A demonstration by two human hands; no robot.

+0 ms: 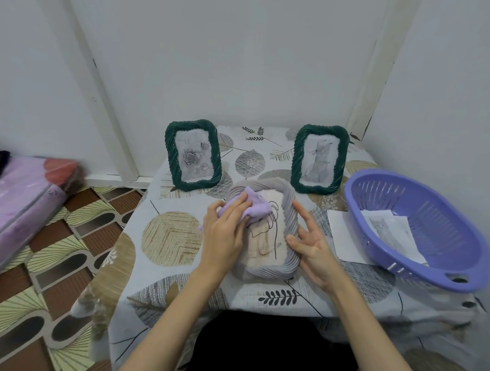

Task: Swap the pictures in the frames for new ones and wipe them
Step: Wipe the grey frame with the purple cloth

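Hands first: the left hand (225, 229) presses a lilac cloth (251, 207) flat-fingered onto the glass of a grey frame (288, 214), which lies face up mid-bench near the front edge. The right hand (312, 243), fingers spread, steadies that frame's right side. Two green frames stand upright toward the back edge, the left one (193, 155) showing roses, the right one (319, 159) a cat. At the bench's right edge sits a purple basket (420, 230) (loose prints (389, 232) lie inside).

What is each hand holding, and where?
Left hand presses a crumpled lilac cloth onto the grey frame's glass; right hand steadies its right edge.
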